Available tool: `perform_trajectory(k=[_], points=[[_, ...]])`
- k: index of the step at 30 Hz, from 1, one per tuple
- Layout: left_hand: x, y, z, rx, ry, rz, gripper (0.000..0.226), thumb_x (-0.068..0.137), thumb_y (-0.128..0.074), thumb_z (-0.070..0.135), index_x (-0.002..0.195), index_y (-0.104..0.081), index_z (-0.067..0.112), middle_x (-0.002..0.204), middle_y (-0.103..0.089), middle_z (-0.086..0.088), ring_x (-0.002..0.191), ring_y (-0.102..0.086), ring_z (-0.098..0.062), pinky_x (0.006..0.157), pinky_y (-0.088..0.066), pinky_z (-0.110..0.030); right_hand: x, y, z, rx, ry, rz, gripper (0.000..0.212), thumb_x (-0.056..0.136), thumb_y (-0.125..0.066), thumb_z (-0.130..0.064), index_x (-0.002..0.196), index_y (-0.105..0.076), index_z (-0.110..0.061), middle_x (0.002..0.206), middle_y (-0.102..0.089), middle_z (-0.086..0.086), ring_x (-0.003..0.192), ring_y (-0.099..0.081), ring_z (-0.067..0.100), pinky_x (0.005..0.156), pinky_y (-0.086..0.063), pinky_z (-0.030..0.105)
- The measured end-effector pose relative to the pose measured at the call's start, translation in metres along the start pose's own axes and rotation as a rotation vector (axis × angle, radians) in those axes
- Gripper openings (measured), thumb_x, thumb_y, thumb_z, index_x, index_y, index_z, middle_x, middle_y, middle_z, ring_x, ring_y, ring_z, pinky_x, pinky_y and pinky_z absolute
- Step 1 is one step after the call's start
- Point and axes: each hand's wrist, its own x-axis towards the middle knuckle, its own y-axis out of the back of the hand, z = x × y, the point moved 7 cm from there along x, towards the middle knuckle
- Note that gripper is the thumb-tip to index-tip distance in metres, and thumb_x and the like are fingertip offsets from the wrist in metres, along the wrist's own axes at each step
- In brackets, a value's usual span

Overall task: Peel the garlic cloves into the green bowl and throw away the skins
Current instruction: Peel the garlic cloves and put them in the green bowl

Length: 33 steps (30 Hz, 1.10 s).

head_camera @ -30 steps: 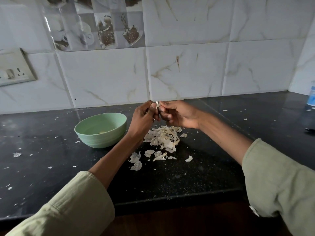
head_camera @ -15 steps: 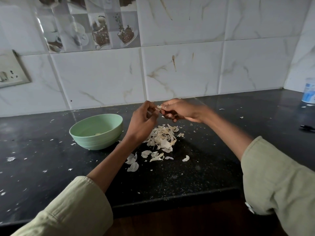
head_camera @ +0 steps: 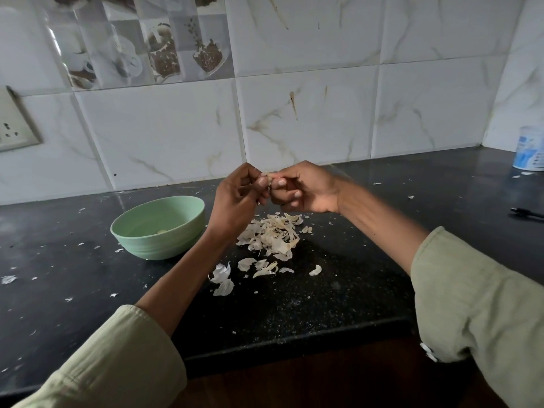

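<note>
- I see the table (head_camera: 294, 304) as a dark speckled slab running to a white marble-tile wall (head_camera: 309, 119); small white flecks are scattered over its left half.
- My two forearms reach in from the lower corners, each in a pale green sleeve (head_camera: 477, 298) pushed up short of the wrist, and they meet above the table just before the wall.
- The bowl (head_camera: 159, 228) is green, upright, on the table left of my left wrist and close to it; one small pale piece lies at its bottom, too small for me to name.
- The skins (head_camera: 270, 237) lie in a loose heap on the table right under my hands, just right of the bowl, with a few larger curls strewn nearer to me.
- A white and blue can (head_camera: 530, 148) stands at the far right by the wall, and a dark pen-like thing (head_camera: 527, 214) lies nearer, both well apart from the work.
- A socket plate (head_camera: 14, 122) sits on the wall at far left.
- My left hand (head_camera: 235, 198) is raised with its back to me, my right hand (head_camera: 306, 187) knuckles up, curled.
- The fingers (head_camera: 279, 182) of both hands pinch together on the clove (head_camera: 267, 178), held in the air between them; only a pale sliver shows, so I cannot tell its long axis.
</note>
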Motion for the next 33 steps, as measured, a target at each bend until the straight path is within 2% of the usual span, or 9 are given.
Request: perform_trajectory(k=[2, 6, 11, 14, 22, 25, 28, 31, 33], points=[[-0.001, 0.001, 0.000, -0.054, 0.010, 0.009, 0.017, 0.105, -0.061, 0.009, 0.098, -0.058, -0.006, 0.074, -0.065, -0.011, 0.069, -0.061, -0.016, 0.065, -0.048, -0.019, 0.000, -0.005, 0.001, 0.059, -0.001, -0.009, 0.028, 0.098, -0.043, -0.024, 0.071, -0.045, -0.018, 0.052, -0.030, -0.003, 0.055, -0.018, 0.013, 0.051, -0.024, 0.023], [-0.001, 0.001, -0.005, -0.174, 0.041, -0.015, 0.017, 0.105, -0.060, 0.010, 0.101, -0.057, -0.007, 0.078, -0.063, -0.013, 0.071, -0.060, -0.016, 0.067, -0.049, -0.022, -0.001, -0.006, -0.003, 0.015, 0.033, -0.010, 0.034, 0.105, -0.034, -0.023, 0.074, -0.044, -0.018, 0.053, -0.030, -0.004, 0.062, -0.012, 0.017, 0.054, -0.025, 0.025], [-0.003, -0.002, -0.006, -0.310, 0.094, -0.044, 0.009, 0.105, -0.059, 0.010, 0.096, -0.059, 0.007, 0.080, -0.064, -0.007, 0.073, -0.057, -0.014, 0.070, -0.044, -0.024, -0.006, -0.007, -0.007, 0.000, 0.041, -0.049, 0.033, 0.107, -0.035, -0.023, 0.076, -0.046, -0.017, 0.055, -0.033, -0.003, 0.065, -0.011, 0.019, 0.057, -0.026, 0.026], [-0.005, -0.004, -0.006, -0.388, 0.133, -0.065, 0.010, 0.102, -0.062, 0.014, 0.093, -0.059, 0.011, 0.082, -0.063, -0.007, 0.075, -0.055, -0.015, 0.075, -0.041, -0.031, -0.006, -0.004, -0.009, -0.049, 0.052, -0.060, 0.033, 0.109, -0.039, -0.023, 0.080, -0.051, -0.015, 0.060, -0.035, -0.003, 0.066, -0.014, 0.018, 0.058, -0.028, 0.026], [-0.006, -0.009, 0.004, -0.470, 0.117, -0.137, 0.013, 0.101, -0.062, 0.018, 0.100, -0.058, 0.006, 0.089, -0.062, -0.012, 0.080, -0.057, -0.016, 0.080, -0.048, -0.027, -0.015, -0.007, -0.011, 0.064, 0.043, -0.173, 0.030, 0.101, -0.047, -0.029, 0.075, -0.055, -0.017, 0.055, -0.043, -0.002, 0.070, -0.011, 0.019, 0.064, -0.029, 0.026], [-0.003, -0.003, -0.003, -0.290, 0.115, -0.086, 0.017, 0.105, -0.060, 0.017, 0.105, -0.059, 0.000, 0.088, -0.069, -0.012, 0.075, -0.059, -0.016, 0.072, -0.047, -0.024, -0.009, 0.004, -0.015, -0.162, 0.061, -0.023, 0.030, 0.105, -0.045, -0.025, 0.078, -0.053, -0.017, 0.062, -0.047, -0.002, 0.063, -0.027, 0.013, 0.063, -0.034, 0.027], [-0.002, 0.004, -0.008, -0.099, 0.111, 0.018, 0.021, 0.104, -0.064, 0.022, 0.103, -0.065, 0.001, 0.089, -0.076, -0.012, 0.073, -0.064, -0.017, 0.066, -0.049, -0.020, -0.007, 0.013, -0.022, -0.480, 0.122, 0.174, 0.031, 0.109, -0.049, -0.032, 0.087, -0.063, -0.014, 0.070, -0.052, -0.001, 0.062, -0.046, 0.009, 0.061, -0.042, 0.023], [-0.002, 0.006, -0.011, -0.061, 0.130, 0.050, 0.021, 0.104, -0.064, 0.025, 0.101, -0.066, 0.005, 0.093, -0.076, -0.015, 0.071, -0.065, -0.016, 0.064, -0.049, -0.019, -0.003, 0.008, -0.028, -0.687, 0.244, 0.290, 0.031, 0.110, -0.048, -0.029, 0.088, -0.066, -0.015, 0.068, -0.057, 0.000, 0.059, -0.048, 0.010, 0.055, -0.041, 0.024], [-0.002, 0.006, -0.014, -0.073, 0.150, 0.052, 0.024, 0.105, -0.063, 0.025, 0.103, -0.064, 0.002, 0.096, -0.075, -0.017, 0.070, -0.064, -0.014, 0.063, -0.049, -0.020, 0.000, 0.004, -0.029, -0.804, 0.350, 0.383, 0.027, 0.108, -0.052, -0.029, 0.092, -0.071, -0.018, 0.073, -0.063, 0.014, 0.060, -0.046, 0.016, 0.053, -0.037, 0.029]])
